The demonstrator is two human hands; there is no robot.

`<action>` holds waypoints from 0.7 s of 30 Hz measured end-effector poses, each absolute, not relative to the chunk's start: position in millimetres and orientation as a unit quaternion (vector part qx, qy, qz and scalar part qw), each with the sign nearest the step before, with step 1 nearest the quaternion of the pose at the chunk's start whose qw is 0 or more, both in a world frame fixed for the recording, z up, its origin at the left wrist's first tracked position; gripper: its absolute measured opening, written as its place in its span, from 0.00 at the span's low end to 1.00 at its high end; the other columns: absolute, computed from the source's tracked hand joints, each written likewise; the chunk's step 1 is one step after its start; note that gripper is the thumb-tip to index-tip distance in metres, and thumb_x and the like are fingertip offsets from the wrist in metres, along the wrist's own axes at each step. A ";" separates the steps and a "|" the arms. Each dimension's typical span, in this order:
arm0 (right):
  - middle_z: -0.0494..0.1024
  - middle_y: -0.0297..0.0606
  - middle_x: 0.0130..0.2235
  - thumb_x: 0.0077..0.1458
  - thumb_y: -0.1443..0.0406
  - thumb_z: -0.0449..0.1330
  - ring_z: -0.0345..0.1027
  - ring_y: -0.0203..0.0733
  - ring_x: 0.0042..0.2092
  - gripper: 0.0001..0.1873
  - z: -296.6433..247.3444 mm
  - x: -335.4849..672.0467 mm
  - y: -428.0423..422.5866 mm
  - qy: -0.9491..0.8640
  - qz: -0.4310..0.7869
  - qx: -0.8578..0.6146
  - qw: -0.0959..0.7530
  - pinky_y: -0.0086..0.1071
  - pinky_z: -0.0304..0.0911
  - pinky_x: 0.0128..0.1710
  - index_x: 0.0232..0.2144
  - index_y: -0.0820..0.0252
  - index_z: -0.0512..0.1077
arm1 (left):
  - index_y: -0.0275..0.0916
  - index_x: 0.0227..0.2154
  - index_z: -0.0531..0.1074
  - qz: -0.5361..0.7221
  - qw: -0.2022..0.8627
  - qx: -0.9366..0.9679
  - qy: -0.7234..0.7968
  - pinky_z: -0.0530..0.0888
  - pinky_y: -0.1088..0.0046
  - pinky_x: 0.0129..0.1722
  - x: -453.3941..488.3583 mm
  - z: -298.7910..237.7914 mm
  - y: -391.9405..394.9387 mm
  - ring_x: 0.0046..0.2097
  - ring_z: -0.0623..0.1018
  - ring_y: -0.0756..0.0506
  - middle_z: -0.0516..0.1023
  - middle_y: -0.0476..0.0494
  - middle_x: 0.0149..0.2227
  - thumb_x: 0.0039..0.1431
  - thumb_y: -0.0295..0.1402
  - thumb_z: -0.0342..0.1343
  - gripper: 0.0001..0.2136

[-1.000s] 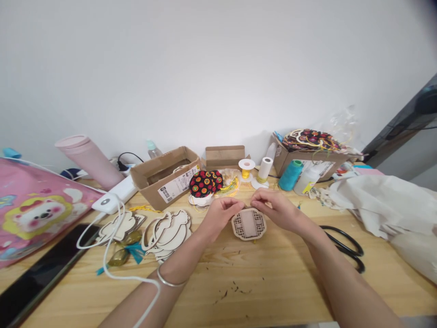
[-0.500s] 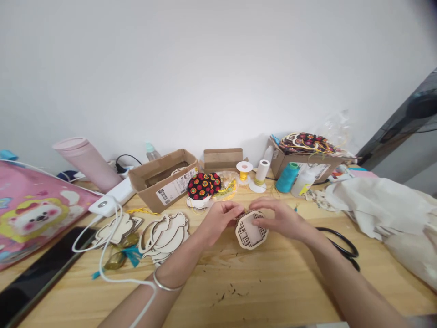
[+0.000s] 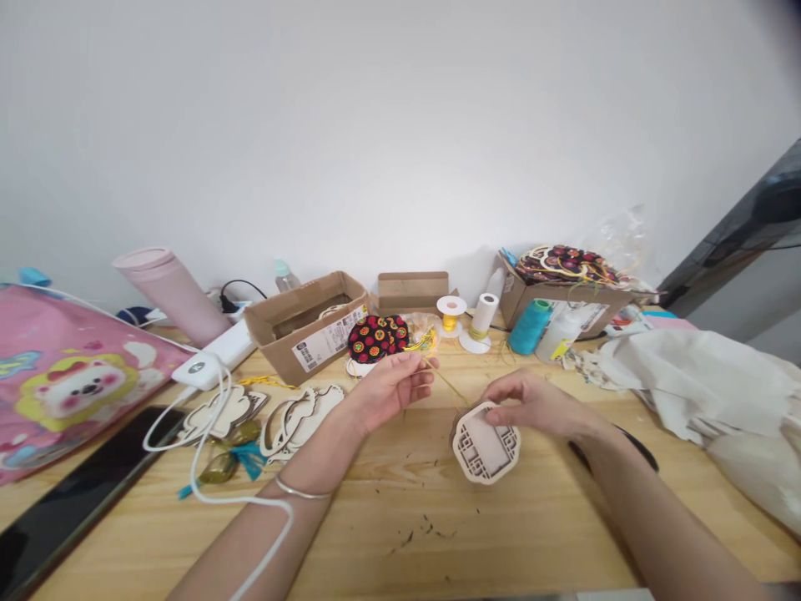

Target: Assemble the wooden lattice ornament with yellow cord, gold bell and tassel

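My right hand (image 3: 529,405) grips a small scalloped wooden frame (image 3: 486,444) by its upper right edge, thumb on the front. The frame has cut-out lattice corners and a pale centre panel, and a darker layer shows behind it. From its top a thin yellow cord (image 3: 448,383) runs up to the left. My left hand (image 3: 397,386) pinches the cord's other end between thumb and forefinger, drawing it straight. Behind the left hand lies a black patterned fabric piece (image 3: 377,338) with red and yellow motifs.
Pale wooden cut-outs (image 3: 297,421) and a phone (image 3: 81,476) lie on the left, crossed by a white cable (image 3: 198,467). Cardboard boxes (image 3: 294,330), a yellow thread spool (image 3: 450,315) and a teal thread cone (image 3: 530,327) line the back. White cloth (image 3: 682,367) lies right, beside black-handled scissors (image 3: 638,449).
My hands have moved apart: the left up and leftward with the cord's end, the right slightly rightward with the frame. The cord now stretches between them.
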State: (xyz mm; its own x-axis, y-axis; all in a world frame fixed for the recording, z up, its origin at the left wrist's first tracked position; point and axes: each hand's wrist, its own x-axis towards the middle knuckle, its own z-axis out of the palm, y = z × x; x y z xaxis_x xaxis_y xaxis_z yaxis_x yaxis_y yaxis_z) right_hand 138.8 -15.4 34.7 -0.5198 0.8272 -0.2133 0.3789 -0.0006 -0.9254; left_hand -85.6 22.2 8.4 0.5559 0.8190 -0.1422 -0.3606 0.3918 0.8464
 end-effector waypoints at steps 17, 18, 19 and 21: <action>0.69 0.34 0.22 0.47 0.56 0.57 0.59 0.33 0.26 0.16 -1.4 99.6 1.1 -0.678 0.458 -0.410 0.404 0.27 0.56 0.24 0.24 0.63 0.75 | 0.38 0.41 0.69 0.390 0.754 0.433 0.304 0.67 0.68 0.43 -57.3 -6.2 4.9 0.41 0.73 0.46 0.75 0.41 0.40 0.50 0.39 0.55 0.16; 0.69 0.35 0.22 0.47 0.56 0.57 0.60 0.34 0.26 0.16 -1.4 100.8 1.3 -0.672 0.438 -0.420 0.425 0.28 0.57 0.25 0.23 0.62 0.75 | 0.38 0.42 0.68 0.381 0.747 0.449 0.309 0.67 0.68 0.44 -53.3 -6.1 1.7 0.43 0.73 0.45 0.75 0.41 0.41 0.47 0.36 0.58 0.18; 0.70 0.35 0.22 0.46 0.56 0.57 0.60 0.34 0.26 0.15 -1.0 102.2 1.7 -0.668 0.420 -0.427 0.441 0.28 0.57 0.25 0.22 0.62 0.75 | 0.38 0.43 0.68 0.372 0.736 0.468 0.317 0.67 0.69 0.44 -49.4 -5.6 -1.7 0.43 0.73 0.45 0.75 0.41 0.41 0.44 0.34 0.61 0.20; 0.70 0.35 0.22 0.45 0.56 0.58 0.60 0.34 0.25 0.14 0.6 105.4 3.0 -0.664 0.400 -0.437 0.457 0.29 0.57 0.25 0.21 0.62 0.75 | 0.37 0.41 0.69 0.348 0.715 0.496 0.350 0.69 0.71 0.39 -42.5 -4.1 -8.1 0.38 0.75 0.45 0.77 0.42 0.36 0.41 0.32 0.62 0.21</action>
State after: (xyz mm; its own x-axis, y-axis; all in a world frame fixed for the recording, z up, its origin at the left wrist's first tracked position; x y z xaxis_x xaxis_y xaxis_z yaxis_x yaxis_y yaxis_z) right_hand 105.4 3.0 0.6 -0.2013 0.9453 0.2565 0.2141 0.2980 -0.9303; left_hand -42.5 -8.1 -4.1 0.5136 0.8439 -0.1551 -0.1495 0.2660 0.9523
